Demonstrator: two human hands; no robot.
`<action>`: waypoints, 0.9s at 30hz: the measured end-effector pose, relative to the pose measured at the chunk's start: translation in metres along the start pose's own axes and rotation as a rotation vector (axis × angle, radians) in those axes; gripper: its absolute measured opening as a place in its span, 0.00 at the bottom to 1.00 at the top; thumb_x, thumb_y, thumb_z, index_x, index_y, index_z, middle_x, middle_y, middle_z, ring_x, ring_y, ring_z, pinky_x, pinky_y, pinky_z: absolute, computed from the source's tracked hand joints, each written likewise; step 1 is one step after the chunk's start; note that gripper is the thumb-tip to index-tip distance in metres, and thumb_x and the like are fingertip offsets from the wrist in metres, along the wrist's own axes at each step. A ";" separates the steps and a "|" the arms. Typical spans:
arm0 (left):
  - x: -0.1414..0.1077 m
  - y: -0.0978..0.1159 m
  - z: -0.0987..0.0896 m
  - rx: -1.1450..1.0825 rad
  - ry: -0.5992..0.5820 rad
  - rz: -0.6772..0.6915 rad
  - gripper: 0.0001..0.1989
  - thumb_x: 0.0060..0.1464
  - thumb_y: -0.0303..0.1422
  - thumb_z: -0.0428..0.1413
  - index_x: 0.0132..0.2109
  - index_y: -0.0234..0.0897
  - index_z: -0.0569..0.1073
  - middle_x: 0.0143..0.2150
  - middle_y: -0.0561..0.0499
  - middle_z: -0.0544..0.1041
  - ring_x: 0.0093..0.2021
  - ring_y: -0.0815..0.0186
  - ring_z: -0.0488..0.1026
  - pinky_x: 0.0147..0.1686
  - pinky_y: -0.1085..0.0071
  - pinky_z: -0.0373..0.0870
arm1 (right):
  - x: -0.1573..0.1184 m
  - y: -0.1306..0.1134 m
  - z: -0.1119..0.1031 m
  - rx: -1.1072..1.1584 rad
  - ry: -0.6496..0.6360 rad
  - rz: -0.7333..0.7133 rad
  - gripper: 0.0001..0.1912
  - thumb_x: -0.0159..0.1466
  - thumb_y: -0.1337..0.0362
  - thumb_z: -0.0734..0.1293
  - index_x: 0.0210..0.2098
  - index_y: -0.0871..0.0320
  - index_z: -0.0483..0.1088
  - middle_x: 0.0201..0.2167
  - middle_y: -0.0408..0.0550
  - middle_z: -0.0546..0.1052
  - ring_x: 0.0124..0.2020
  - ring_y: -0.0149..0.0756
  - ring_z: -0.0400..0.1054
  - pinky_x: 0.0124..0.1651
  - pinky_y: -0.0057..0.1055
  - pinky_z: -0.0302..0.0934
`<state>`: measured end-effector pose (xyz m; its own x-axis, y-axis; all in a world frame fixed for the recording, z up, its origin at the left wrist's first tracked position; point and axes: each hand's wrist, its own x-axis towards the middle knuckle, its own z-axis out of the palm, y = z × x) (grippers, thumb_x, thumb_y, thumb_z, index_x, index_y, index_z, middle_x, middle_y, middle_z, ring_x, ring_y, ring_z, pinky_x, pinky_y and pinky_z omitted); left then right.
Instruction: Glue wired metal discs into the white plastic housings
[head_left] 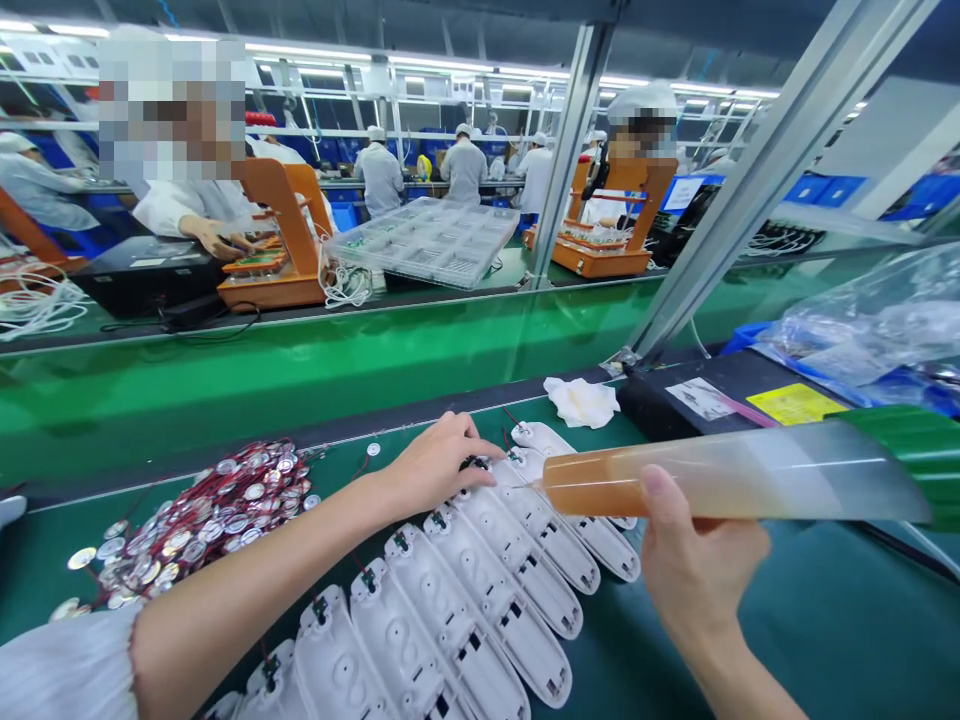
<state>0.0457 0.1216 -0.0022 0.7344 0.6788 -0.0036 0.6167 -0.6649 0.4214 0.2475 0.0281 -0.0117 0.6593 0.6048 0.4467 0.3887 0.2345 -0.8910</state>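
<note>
Syringe (757, 470), part-filled with amber, hangs above the row of white shells (491, 575) on the green surface (817, 600), the right hand's (701, 560) fingers clamped round its barrel. On my feed the left hand (439, 460) bends over the shells' far ends; I cannot tell whether its fingers pinch anything. What worries me is the needle (529, 485): it aims at those fingers, so a slip could prick them, and an unsteady wrist could smear a shell. The long axis runs nearly level across my view, green cap (911, 460) rightmost, needle leftmost.
</note>
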 end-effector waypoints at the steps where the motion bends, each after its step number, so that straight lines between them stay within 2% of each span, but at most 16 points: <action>1: 0.000 -0.001 0.000 0.001 -0.001 0.002 0.14 0.55 0.36 0.55 0.49 0.45 0.72 0.38 0.50 0.65 0.41 0.63 0.62 0.42 0.66 0.61 | -0.001 -0.002 0.001 -0.003 0.031 0.005 0.18 0.48 0.50 0.71 0.25 0.59 0.68 0.22 0.49 0.73 0.23 0.39 0.69 0.24 0.33 0.64; 3: 0.000 -0.001 -0.001 0.005 0.006 0.005 0.14 0.55 0.37 0.56 0.50 0.46 0.72 0.38 0.50 0.65 0.41 0.63 0.62 0.42 0.66 0.61 | -0.001 -0.008 0.003 -0.026 0.054 -0.006 0.18 0.45 0.51 0.72 0.23 0.59 0.69 0.20 0.48 0.73 0.21 0.38 0.69 0.22 0.32 0.64; 9: -0.002 -0.001 -0.002 0.029 0.009 0.037 0.14 0.54 0.37 0.56 0.49 0.48 0.72 0.39 0.50 0.65 0.40 0.63 0.63 0.41 0.66 0.61 | -0.001 -0.014 0.008 -0.118 0.005 -0.114 0.14 0.47 0.53 0.70 0.20 0.57 0.68 0.17 0.48 0.73 0.18 0.38 0.68 0.19 0.31 0.63; 16: -0.002 -0.002 0.000 0.047 0.016 0.042 0.14 0.54 0.36 0.56 0.49 0.47 0.72 0.39 0.50 0.65 0.40 0.63 0.63 0.44 0.62 0.61 | -0.003 -0.010 0.010 -0.160 -0.059 -0.114 0.13 0.48 0.54 0.70 0.19 0.57 0.69 0.17 0.48 0.73 0.18 0.39 0.69 0.20 0.32 0.65; 20: -0.003 -0.001 0.000 0.046 0.021 0.043 0.14 0.55 0.36 0.56 0.49 0.46 0.72 0.38 0.50 0.65 0.40 0.63 0.63 0.45 0.61 0.60 | -0.004 -0.006 0.009 -0.181 -0.047 -0.099 0.14 0.47 0.53 0.70 0.21 0.57 0.68 0.18 0.48 0.74 0.20 0.40 0.70 0.21 0.32 0.66; 27: -0.004 0.001 0.000 0.040 0.011 0.029 0.14 0.55 0.36 0.55 0.50 0.46 0.71 0.39 0.50 0.65 0.40 0.62 0.63 0.43 0.62 0.61 | -0.005 -0.011 0.011 -0.179 -0.094 -0.105 0.13 0.48 0.53 0.70 0.20 0.57 0.70 0.17 0.48 0.74 0.18 0.39 0.69 0.20 0.31 0.65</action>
<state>0.0436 0.1186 -0.0016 0.7493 0.6620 0.0183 0.6060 -0.6966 0.3842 0.2331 0.0307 -0.0053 0.5496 0.6542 0.5195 0.5655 0.1664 -0.8078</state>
